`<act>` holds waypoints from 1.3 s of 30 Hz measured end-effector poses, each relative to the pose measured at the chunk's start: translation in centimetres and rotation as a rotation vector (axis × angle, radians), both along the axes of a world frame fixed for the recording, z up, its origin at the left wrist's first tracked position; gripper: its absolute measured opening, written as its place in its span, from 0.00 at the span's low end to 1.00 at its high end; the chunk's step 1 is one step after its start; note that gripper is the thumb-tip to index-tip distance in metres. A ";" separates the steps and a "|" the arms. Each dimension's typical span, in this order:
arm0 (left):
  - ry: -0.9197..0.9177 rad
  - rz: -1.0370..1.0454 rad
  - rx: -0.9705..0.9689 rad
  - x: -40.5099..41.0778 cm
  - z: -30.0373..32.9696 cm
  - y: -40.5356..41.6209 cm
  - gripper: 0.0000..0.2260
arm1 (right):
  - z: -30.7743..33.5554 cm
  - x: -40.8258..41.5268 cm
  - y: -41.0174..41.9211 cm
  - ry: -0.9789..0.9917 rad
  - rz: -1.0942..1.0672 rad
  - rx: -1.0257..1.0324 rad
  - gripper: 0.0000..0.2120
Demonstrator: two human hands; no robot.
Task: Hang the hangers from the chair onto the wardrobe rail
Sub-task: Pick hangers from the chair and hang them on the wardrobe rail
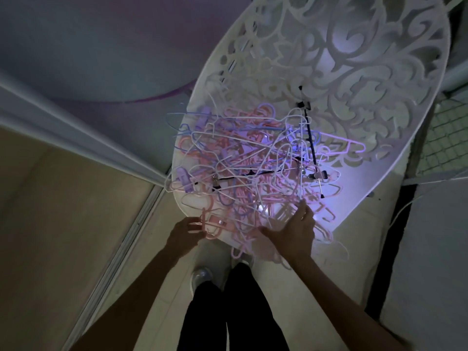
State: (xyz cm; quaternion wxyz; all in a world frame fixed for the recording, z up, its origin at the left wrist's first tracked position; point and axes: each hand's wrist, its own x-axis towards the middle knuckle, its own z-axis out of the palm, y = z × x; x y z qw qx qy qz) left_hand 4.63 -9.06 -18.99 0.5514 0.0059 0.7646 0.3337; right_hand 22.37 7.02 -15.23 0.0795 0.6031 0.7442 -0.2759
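A tangled pile of several hangers, pink, white, blue and purple, some with clips, covers the seat of a white chair with a cut-out ornamental back. My left hand is at the seat's front edge, its fingers closed around a pink clip hanger. On the right, my right hand lies on the front of the pile, fingers spread over pink and white hangers; whether it grips one is unclear. The wardrobe rail is not in view.
A sliding door track and white frame run diagonally on the left beside a beige panel. My legs and one shoe stand on the pale floor just in front of the chair. A wire mesh lies at the right.
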 end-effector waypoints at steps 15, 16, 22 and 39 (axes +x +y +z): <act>0.379 -0.206 0.113 0.3 -2.9 -4.4 0.10 | -2.5 1.2 -1.9 0.107 0.105 0.054 0.49; 0.348 -0.200 0.143 0.2 -2.9 -4.3 0.08 | -2.6 1.2 -1.8 0.110 0.110 0.054 0.49; 0.375 -0.299 0.259 2.1 -1.8 -3.4 0.29 | -2.2 1.0 -2.0 0.185 0.107 0.104 0.46; 0.556 -0.580 -0.190 0.7 -0.7 0.5 0.37 | 0.6 3.7 -0.8 0.311 0.103 -0.038 0.57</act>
